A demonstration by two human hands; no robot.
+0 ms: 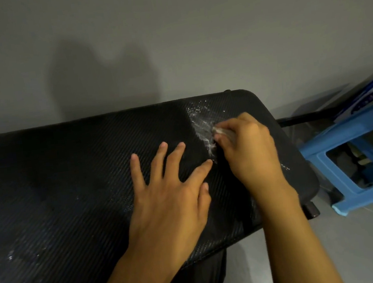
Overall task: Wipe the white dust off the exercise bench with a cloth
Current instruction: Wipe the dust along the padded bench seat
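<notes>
Cloth (223,133), bunched for firm contact, is gripped by curled fingers of the right hand (248,148) against white dust (203,130) near the bench (68,178) end; the left hand (167,190) is laid flat, fingers spread, apparently for bracing

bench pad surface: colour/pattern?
Black with a fine diagonal weave texture on the bench pad; head view.

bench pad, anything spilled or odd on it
White dust is smeared in a streak on the black bench pad beside the cloth that the right hand grips; fainter specks lie near its left end.
</notes>
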